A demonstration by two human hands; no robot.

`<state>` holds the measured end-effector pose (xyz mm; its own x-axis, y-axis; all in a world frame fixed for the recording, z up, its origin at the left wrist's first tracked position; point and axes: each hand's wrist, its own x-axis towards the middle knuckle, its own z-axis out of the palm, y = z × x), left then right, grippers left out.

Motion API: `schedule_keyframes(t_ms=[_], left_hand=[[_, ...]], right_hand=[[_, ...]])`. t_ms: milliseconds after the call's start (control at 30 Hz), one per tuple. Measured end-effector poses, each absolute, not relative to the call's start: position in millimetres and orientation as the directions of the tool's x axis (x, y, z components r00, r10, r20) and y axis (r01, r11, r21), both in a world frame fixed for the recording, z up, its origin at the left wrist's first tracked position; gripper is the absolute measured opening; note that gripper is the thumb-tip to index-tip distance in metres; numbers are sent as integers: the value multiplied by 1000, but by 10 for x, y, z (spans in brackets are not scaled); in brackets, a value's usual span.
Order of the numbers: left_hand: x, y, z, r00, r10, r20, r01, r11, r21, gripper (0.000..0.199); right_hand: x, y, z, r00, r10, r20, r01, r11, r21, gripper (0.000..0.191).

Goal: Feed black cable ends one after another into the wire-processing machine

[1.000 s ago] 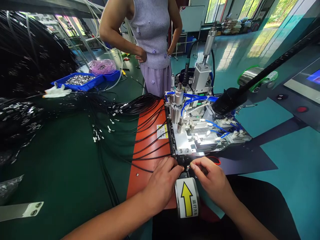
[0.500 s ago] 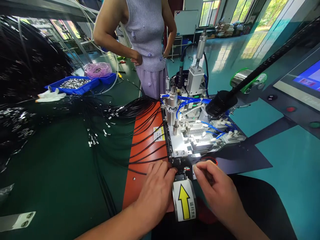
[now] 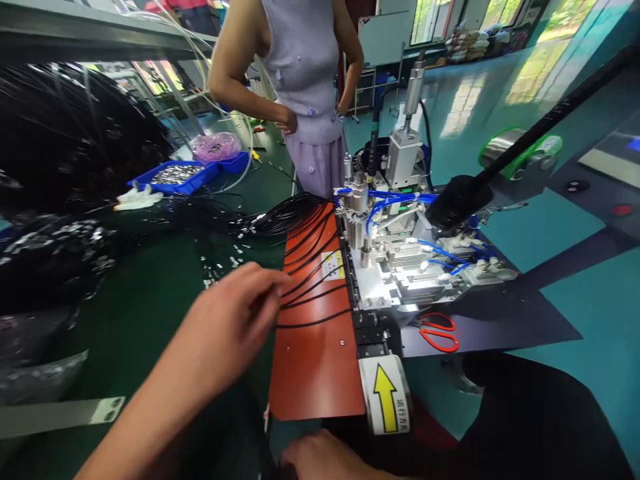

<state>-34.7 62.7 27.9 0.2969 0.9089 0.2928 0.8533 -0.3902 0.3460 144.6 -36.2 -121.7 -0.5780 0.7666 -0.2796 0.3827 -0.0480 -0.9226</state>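
Cables (image 3: 314, 325); black, thin, several; lying across orange board (image 3: 320, 380), long axes roughly crosswise, from table (image 3: 150, 267) at left to dark track (image 3: 370, 333) at right; left hand (image 3: 240, 317) nearer, at board's left edge, cables beside and rightward of fingertips; fingers curled toward thumb; grip on any cable, cannot tell; right hand (image 3: 325, 459) low, below board's near end, well apart from cables on board; partly cut off; open or closed, cannot tell.
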Motion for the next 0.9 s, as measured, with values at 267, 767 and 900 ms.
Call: schedule_keyframes(t_ms=[267,767,900], left_hand=[[-692,556,666,60,921,385,947,-175,271,29],[-452,835,24,649,659,-380,760,-560,329,21],[-473,841,142,700,655,-284,709,-586,394,21]], right_hand=[[952,-582,-1294,-548,790,-275,414,-30,-910,12],[1910,12,-691,-461,830,-314,399,-122,-909,29],[2163,-73,-821,-353,900,-255,490,-54,-870,37]])
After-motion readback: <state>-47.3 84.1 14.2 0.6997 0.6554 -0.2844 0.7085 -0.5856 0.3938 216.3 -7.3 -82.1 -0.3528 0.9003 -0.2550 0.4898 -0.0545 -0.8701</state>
